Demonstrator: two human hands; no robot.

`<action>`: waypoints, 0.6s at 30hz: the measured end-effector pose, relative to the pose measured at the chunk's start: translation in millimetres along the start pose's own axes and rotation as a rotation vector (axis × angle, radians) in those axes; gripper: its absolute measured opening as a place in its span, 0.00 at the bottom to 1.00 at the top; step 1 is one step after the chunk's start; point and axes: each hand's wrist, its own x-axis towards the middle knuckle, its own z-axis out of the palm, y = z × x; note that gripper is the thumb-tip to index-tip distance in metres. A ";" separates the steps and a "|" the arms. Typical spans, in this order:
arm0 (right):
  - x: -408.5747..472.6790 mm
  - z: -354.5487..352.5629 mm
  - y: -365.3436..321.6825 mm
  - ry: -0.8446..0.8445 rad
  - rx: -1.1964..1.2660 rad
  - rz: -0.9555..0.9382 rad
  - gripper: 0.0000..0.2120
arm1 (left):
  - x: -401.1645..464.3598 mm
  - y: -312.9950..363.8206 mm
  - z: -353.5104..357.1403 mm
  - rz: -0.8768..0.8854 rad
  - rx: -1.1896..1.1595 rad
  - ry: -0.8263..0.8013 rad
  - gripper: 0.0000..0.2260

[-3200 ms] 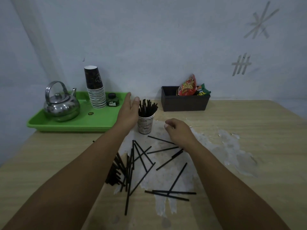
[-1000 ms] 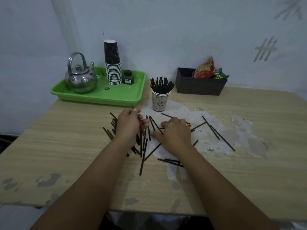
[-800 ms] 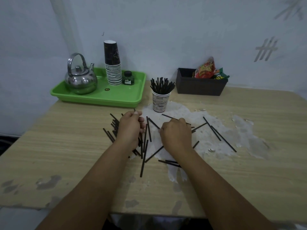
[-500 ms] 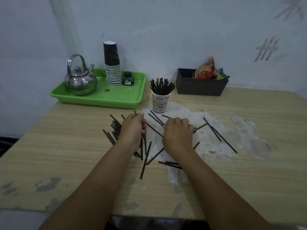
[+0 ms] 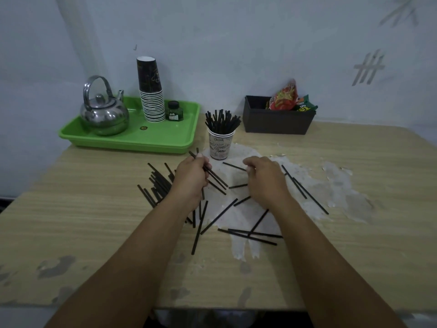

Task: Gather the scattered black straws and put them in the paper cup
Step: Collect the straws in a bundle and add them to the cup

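A white printed paper cup (image 5: 221, 146) stands at the table's middle back, filled with upright black straws (image 5: 222, 121). Many loose black straws (image 5: 218, 216) lie scattered on the table in front of it, with a denser pile (image 5: 156, 185) to the left. My left hand (image 5: 191, 179) grips a few straws, their ends sticking out past my thumb toward the cup. My right hand (image 5: 266, 179) hovers low over the straws just right of it, fingers curled at a straw (image 5: 234, 166); whether it holds that straw is unclear.
A green tray (image 5: 132, 138) at the back left carries a steel kettle (image 5: 104, 112), a stack of paper cups (image 5: 151, 91) and a small green bottle (image 5: 174, 111). A black box (image 5: 276, 119) with snack packets sits at the back right. The tabletop (image 5: 354, 245) has worn pale patches.
Both hands have moved a little farther from me, toward the cup. My left hand has drawn a few straws up into its grip.
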 end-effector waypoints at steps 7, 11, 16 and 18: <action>7.7 -19.8 32.2 -0.443 -0.184 -0.056 0.29 | -0.1 -2.1 6.4 -0.049 -0.080 -0.003 0.11; 2.1 -19.5 38.5 -0.430 -0.144 -0.130 0.25 | -2.3 -3.4 8.1 -0.083 -0.178 -0.026 0.11; -6.2 -14.8 35.2 -0.264 -0.053 -0.186 0.23 | -1.9 -4.6 9.2 -0.083 -0.212 -0.032 0.12; -7.6 -9.4 32.7 -0.199 -0.069 -0.213 0.19 | -1.1 -5.6 9.9 -0.084 -0.223 -0.034 0.13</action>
